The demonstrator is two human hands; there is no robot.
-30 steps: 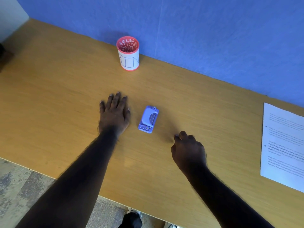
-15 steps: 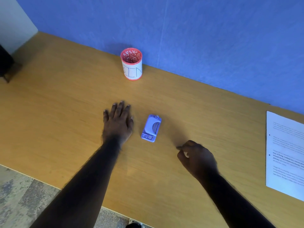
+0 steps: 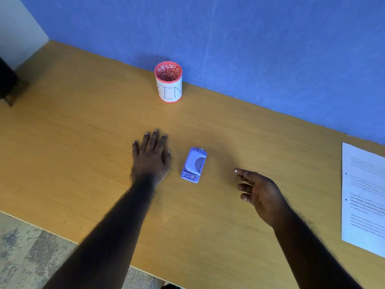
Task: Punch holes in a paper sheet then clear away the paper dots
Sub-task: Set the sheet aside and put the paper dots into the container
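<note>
Punch between both hands' fingers.

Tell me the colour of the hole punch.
Light purple hole punch, clearest in the head view.

I am seeing both forearms bare up to the frame edge, no sleeves are showing. The left hand and the right hand are wearing no glove, ring or watch. Fine hairs are standing along both forearms behind the wrists.
</note>
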